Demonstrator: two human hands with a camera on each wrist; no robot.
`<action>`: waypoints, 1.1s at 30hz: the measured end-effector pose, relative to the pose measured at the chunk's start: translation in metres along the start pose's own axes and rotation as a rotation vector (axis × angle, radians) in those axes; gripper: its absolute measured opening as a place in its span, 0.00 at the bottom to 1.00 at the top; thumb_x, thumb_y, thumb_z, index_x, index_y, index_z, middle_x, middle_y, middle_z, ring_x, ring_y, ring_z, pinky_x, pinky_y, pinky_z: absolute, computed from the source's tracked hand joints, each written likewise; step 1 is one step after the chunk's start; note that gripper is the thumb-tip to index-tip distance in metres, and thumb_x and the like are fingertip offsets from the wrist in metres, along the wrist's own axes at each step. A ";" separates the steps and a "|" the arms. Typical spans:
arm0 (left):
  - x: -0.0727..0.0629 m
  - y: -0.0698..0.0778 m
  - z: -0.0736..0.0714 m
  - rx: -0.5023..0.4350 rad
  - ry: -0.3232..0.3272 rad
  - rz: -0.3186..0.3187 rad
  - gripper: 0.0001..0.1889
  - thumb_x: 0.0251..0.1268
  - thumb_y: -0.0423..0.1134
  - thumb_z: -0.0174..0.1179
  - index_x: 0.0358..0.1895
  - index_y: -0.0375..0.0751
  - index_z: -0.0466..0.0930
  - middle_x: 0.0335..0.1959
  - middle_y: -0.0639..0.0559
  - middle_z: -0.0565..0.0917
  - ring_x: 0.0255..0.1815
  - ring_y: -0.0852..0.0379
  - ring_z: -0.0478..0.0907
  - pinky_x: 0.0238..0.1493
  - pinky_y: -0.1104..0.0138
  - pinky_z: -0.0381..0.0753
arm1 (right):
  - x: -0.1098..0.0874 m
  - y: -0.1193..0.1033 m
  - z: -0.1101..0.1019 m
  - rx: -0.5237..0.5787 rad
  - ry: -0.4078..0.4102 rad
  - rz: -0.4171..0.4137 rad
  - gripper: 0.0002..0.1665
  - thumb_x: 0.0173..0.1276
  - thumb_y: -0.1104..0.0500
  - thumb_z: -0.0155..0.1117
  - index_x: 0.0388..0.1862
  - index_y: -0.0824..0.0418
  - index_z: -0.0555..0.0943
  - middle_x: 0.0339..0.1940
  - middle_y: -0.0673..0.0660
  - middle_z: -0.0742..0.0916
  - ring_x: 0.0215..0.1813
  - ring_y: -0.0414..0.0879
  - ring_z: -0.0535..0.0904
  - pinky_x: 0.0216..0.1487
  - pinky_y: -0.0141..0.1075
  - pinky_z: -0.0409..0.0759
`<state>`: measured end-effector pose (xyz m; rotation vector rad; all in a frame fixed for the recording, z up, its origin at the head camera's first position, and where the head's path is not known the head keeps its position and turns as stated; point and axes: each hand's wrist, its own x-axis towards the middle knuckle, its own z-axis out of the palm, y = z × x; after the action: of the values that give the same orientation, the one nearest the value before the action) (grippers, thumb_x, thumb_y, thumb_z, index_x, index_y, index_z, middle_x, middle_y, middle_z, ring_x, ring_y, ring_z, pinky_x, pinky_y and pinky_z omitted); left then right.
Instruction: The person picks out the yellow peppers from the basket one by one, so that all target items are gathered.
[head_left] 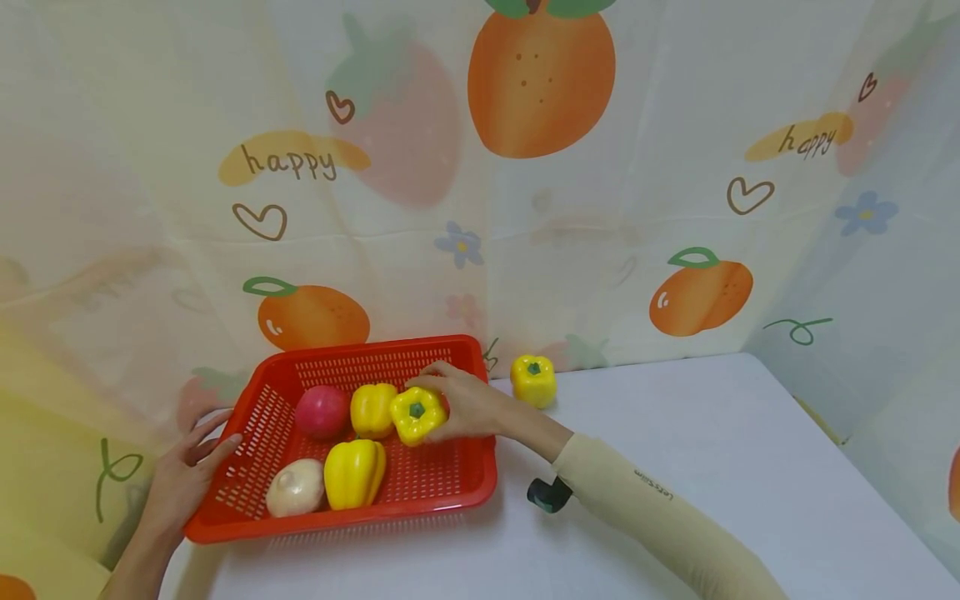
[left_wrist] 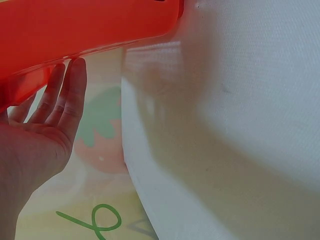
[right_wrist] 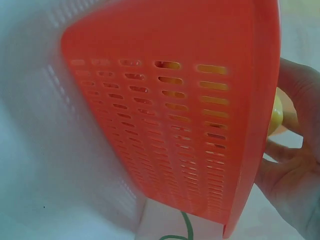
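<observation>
My right hand [head_left: 467, 406] is over the right part of a red slotted plastic basket [head_left: 375, 518]. It holds a yellow bell pepper [head_left: 417, 415] with a green stem, thumb on the near side and fingers on the far side. In the right wrist view, the basket wall hides most of that pepper [right_wrist: 275, 116]. My left hand [head_left: 183, 479] grips the basket's left rim, thumb on top; the left wrist view has its fingers [left_wrist: 75, 95] against the outside. Inside the basket are two more yellow bell peppers [head_left: 356, 475], a dark pink round object [head_left: 322, 412] and a whitish bulb-shaped one [head_left: 296, 488].
Another yellow bell pepper [head_left: 533, 381] stands on the white table [head_left: 675, 442], right of the basket near the back. A patterned curtain [head_left: 585, 217] hangs behind the table. A black wrist device [head_left: 549, 495] shows beneath the right sleeve.
</observation>
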<state>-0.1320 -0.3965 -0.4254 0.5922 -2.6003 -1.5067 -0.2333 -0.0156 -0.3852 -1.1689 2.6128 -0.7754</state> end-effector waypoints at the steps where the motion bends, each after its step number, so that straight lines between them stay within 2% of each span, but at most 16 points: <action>1: 0.000 0.000 0.000 -0.001 -0.002 -0.002 0.37 0.70 0.58 0.54 0.76 0.44 0.58 0.68 0.25 0.64 0.32 0.78 0.74 0.33 0.69 0.84 | 0.000 0.000 0.000 0.002 0.003 0.000 0.45 0.55 0.47 0.77 0.71 0.49 0.70 0.66 0.53 0.73 0.63 0.46 0.72 0.58 0.37 0.78; 10: 0.000 0.000 0.000 0.004 0.002 0.012 0.37 0.69 0.58 0.55 0.75 0.43 0.59 0.67 0.25 0.65 0.32 0.77 0.75 0.33 0.69 0.84 | -0.003 0.003 0.000 0.088 0.071 -0.018 0.46 0.56 0.47 0.77 0.71 0.55 0.68 0.65 0.50 0.77 0.63 0.43 0.72 0.62 0.37 0.74; 16: 0.000 0.000 0.000 0.008 0.002 0.017 0.37 0.69 0.58 0.56 0.75 0.44 0.59 0.65 0.26 0.67 0.32 0.76 0.76 0.33 0.69 0.84 | -0.005 0.004 -0.002 0.099 0.092 -0.001 0.44 0.56 0.46 0.77 0.70 0.54 0.70 0.63 0.51 0.76 0.60 0.43 0.73 0.59 0.35 0.76; 18: 0.000 0.000 0.000 0.006 0.001 0.017 0.37 0.69 0.58 0.56 0.75 0.44 0.60 0.63 0.28 0.70 0.32 0.75 0.77 0.33 0.69 0.84 | -0.005 0.004 -0.003 0.093 0.096 0.014 0.44 0.56 0.45 0.76 0.70 0.52 0.70 0.63 0.52 0.75 0.59 0.44 0.73 0.57 0.35 0.77; 23: 0.000 -0.001 -0.001 -0.003 0.004 0.013 0.37 0.68 0.58 0.57 0.75 0.45 0.61 0.57 0.42 0.77 0.32 0.74 0.77 0.33 0.69 0.83 | -0.007 0.004 -0.005 0.086 0.110 0.036 0.44 0.55 0.43 0.76 0.70 0.50 0.71 0.62 0.52 0.76 0.59 0.44 0.73 0.58 0.39 0.78; 25: 0.000 -0.001 -0.001 -0.003 0.006 0.012 0.37 0.68 0.58 0.57 0.75 0.45 0.61 0.57 0.40 0.77 0.32 0.74 0.77 0.33 0.69 0.83 | -0.008 0.004 -0.005 0.091 0.114 0.041 0.45 0.55 0.43 0.76 0.70 0.50 0.71 0.62 0.51 0.76 0.59 0.44 0.73 0.58 0.40 0.78; 29: 0.000 -0.001 0.000 0.008 0.009 0.014 0.37 0.69 0.58 0.56 0.75 0.44 0.60 0.63 0.29 0.71 0.31 0.75 0.77 0.33 0.69 0.83 | -0.009 0.004 -0.007 0.095 0.120 0.051 0.45 0.53 0.41 0.76 0.69 0.51 0.72 0.61 0.51 0.77 0.57 0.43 0.73 0.56 0.39 0.79; 33: 0.000 -0.001 0.000 0.008 0.011 0.012 0.37 0.68 0.58 0.56 0.75 0.44 0.60 0.63 0.28 0.70 0.31 0.74 0.77 0.33 0.69 0.83 | -0.009 0.003 -0.008 0.088 0.132 0.047 0.44 0.53 0.42 0.76 0.68 0.50 0.73 0.60 0.51 0.77 0.56 0.43 0.74 0.55 0.38 0.79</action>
<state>-0.1319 -0.3966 -0.4262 0.5828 -2.5987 -1.4859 -0.2318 -0.0037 -0.3803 -1.0628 2.6689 -0.9792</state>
